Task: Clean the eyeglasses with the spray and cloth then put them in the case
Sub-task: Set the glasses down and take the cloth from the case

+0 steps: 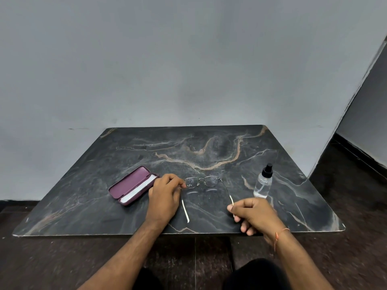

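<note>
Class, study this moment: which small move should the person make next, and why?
Probably free the right hand from the eyeglasses and reach for the spray bottle standing just beyond it; the left hand already holds the frame by its hinge.

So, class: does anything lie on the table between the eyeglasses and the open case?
Only the left hand, which holds the eyeglasses at their left hinge, sits between them and the case. No other object does. A white cloth already lies inside.
</note>
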Tool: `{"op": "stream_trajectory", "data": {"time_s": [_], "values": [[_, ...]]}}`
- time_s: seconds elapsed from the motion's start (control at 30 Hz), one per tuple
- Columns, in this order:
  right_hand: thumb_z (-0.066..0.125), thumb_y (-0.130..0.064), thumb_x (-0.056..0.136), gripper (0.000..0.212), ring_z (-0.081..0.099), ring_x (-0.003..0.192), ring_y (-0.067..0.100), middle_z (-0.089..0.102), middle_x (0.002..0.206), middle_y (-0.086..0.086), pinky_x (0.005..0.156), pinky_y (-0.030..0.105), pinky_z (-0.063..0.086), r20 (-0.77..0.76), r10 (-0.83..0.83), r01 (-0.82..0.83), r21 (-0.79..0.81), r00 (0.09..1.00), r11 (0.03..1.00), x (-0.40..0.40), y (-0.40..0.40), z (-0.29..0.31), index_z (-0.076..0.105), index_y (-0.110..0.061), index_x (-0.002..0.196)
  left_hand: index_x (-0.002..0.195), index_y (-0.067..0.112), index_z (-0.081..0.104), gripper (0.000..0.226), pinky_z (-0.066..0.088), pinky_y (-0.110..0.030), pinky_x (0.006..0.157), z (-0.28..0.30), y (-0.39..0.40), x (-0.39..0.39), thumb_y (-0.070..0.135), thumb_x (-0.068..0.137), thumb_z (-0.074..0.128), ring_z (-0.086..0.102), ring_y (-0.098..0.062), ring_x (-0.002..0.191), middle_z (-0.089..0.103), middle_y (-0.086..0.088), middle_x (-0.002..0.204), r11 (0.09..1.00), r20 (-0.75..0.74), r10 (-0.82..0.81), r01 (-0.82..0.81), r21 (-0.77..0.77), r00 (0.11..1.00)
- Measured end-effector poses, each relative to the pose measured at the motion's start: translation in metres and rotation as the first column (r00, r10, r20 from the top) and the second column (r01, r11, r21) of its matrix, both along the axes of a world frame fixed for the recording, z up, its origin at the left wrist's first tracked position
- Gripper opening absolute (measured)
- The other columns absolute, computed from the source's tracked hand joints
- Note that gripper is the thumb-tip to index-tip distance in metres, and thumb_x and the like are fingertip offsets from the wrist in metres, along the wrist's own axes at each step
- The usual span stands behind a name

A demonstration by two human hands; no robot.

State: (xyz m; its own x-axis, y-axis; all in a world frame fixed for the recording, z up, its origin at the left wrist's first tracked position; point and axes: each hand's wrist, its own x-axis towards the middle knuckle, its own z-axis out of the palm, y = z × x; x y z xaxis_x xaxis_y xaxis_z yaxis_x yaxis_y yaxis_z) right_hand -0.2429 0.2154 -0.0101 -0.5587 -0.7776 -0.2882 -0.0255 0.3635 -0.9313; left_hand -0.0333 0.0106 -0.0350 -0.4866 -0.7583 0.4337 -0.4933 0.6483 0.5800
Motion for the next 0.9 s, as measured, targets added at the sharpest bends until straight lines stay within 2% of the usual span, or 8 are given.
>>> {"op": "stream_trajectory", "data": {"time_s": [0.17,0.43,0.63,0.77,0.9], "values": [[0.086,-0.021,0.090,0.019,0.058,0.039,0.015,0.074,0.065,0.005,0.034,0.021,0.041,-0.027,0.017,-0.016,0.034,0.999,0.999,0.000,-0.003,-0.004,0.077,-0.004,0.092,0.101,0.043,0.068,0.026,0.040,-0.044,0.095,-0.003,-0.002,-0.002,0.016,0.103,0.067,0.053,-0.011,0.112,0.061,0.023,0.116,1.000,0.031,0.005,-0.005,0.000,1.000],[0.089,-0.026,0.087,0.021,0.060,0.039,0.016,0.077,0.068,0.005,0.035,0.022,0.043,-0.085,0.027,-0.023,0.053,0.996,0.998,-0.001,-0.006,-0.006,0.077,-0.009,0.091,0.105,0.045,0.069,0.030,0.040,-0.043,0.096,-0.006,-0.003,-0.004,0.015,0.104,0.067,0.054,-0.009,0.112,0.062,0.024,0.118,1.000,0.028,-0.011,0.011,0.000,1.000],[0.092,-0.030,0.082,0.032,0.061,0.039,0.021,0.077,0.068,0.006,0.035,0.024,0.044,-0.084,0.001,0.001,0.021,0.996,1.000,0.000,-0.004,-0.006,0.074,-0.019,0.106,0.127,0.044,0.065,0.046,0.035,-0.039,0.100,-0.006,-0.003,-0.003,0.006,0.100,0.067,0.059,-0.010,0.121,0.067,0.024,0.129,0.999,0.040,0.036,-0.036,-0.008,0.999],[0.095,-0.037,0.078,0.046,0.062,0.040,0.023,0.077,0.069,0.007,0.036,0.024,0.045,-0.092,-0.008,0.007,-0.010,0.996,1.000,0.002,-0.002,-0.005,0.070,-0.025,0.114,0.129,0.041,0.064,0.039,0.037,-0.042,0.104,-0.004,0.004,0.002,0.013,0.102,0.068,0.062,-0.008,0.119,0.069,0.025,0.125,0.997,-0.056,0.073,-0.074,-0.016,0.996],[0.092,-0.043,0.081,0.067,0.065,0.041,0.026,0.072,0.070,0.015,0.036,0.025,0.047,-0.150,-0.037,0.025,-0.084,0.988,0.996,0.003,0.006,-0.005,0.051,-0.042,0.135,0.125,0.041,0.064,0.031,0.031,-0.040,0.103,0.001,0.012,0.019,0.023,0.101,0.067,0.061,-0.004,0.116,0.066,0.026,0.121,0.990,-0.129,0.089,-0.102,-0.094,0.988]]}}
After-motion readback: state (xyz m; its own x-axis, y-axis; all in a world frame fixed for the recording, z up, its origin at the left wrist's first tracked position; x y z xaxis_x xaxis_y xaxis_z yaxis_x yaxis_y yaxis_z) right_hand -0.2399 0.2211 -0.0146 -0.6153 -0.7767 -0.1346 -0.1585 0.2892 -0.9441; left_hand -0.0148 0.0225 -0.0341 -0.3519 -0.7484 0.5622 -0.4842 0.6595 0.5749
